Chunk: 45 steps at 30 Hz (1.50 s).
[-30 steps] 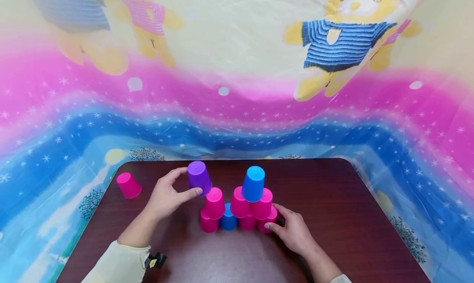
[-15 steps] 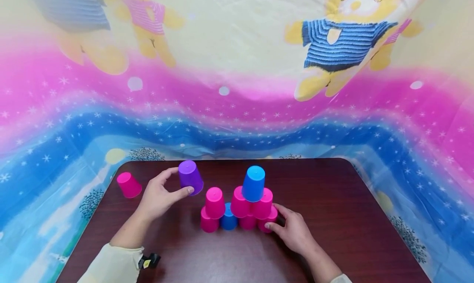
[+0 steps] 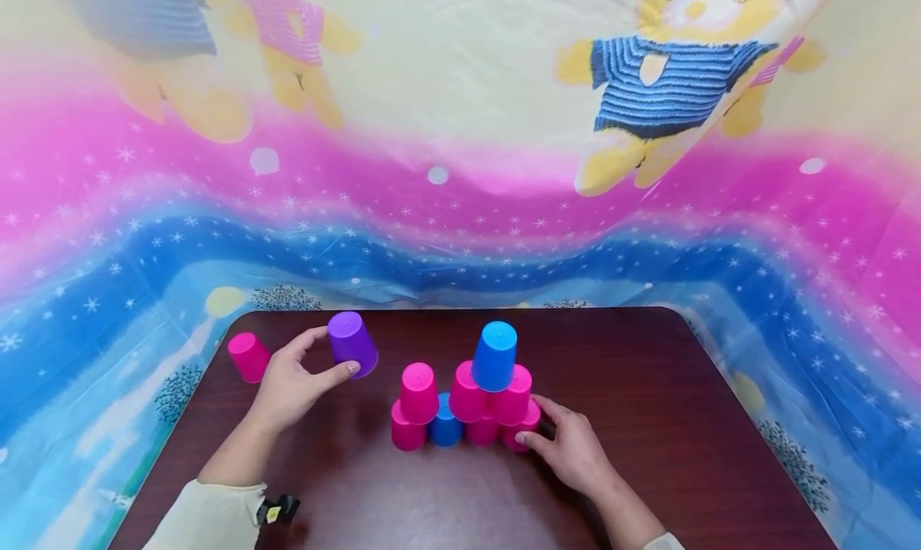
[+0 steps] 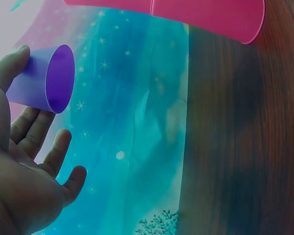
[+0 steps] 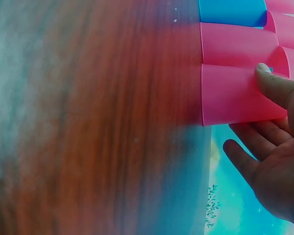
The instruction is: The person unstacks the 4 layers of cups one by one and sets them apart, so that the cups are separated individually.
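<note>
In the head view my left hand (image 3: pixel 288 386) pinches an upside-down purple cup (image 3: pixel 352 345) between thumb and fingers, held up left of the stack. The left wrist view shows the open mouth of this purple cup (image 4: pixel 60 78). My right hand (image 3: pixel 574 450) grips the rightmost pink cup (image 3: pixel 515 436) of the stack's bottom row, thumb on its near side, as the right wrist view also shows on that pink cup (image 5: pixel 235 95). Beside it stand a blue cup (image 3: pixel 445 428) and more pink cups. Pink cups form the second level, with a blue cup (image 3: pixel 495 356) on top.
A single pink cup (image 3: pixel 248 356) stands at the table's far left, partly behind my left hand. The dark wooden table (image 3: pixel 647 374) ends at a printed cloth backdrop (image 3: pixel 460 214) on the back and sides.
My left hand has moved left with the purple cup, away from the left pink cup of the second level. The right hand and the stack stay put.
</note>
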Motion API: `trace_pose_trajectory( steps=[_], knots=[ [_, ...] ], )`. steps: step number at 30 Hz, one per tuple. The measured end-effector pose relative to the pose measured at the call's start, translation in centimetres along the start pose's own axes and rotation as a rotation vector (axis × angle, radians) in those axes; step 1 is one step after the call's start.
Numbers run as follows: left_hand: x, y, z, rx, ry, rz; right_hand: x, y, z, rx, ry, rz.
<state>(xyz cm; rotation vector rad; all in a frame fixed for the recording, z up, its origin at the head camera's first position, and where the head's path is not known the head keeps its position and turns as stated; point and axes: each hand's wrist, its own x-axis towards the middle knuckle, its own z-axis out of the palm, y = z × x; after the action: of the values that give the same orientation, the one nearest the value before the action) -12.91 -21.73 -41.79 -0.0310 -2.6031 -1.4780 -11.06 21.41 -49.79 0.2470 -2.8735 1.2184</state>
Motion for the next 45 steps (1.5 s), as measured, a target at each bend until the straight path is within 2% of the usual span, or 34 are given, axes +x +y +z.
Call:
trace_pose_trajectory(
  steps=[10, 19, 26, 35, 45],
  knots=[
    [-0.4, -1.8, -0.6, 0.041, 0.037, -0.059, 0.1, 0.0, 0.0, 0.004, -0.014, 0.009],
    [-0.8, -3.5, -1.6, 0.052, 0.091, -0.059, 0.1, 0.1, 0.0, -0.003, -0.012, 0.006],
    [-1.0, -4.7, -2.0, 0.102, 0.129, -0.061, 0.0, 0.1, -0.1, -0.008, -0.009, 0.003],
    [-1.7, -5.9, -3.0, 0.112, 0.138, -0.109, 0.0, -0.2, -0.1, 0.0, -0.018, 0.004],
    [-2.4, -7.6, -3.8, 0.128, 0.173, -0.119, 0.1, 0.0, 0.0, -0.018, -0.028, 0.02]
  ],
)
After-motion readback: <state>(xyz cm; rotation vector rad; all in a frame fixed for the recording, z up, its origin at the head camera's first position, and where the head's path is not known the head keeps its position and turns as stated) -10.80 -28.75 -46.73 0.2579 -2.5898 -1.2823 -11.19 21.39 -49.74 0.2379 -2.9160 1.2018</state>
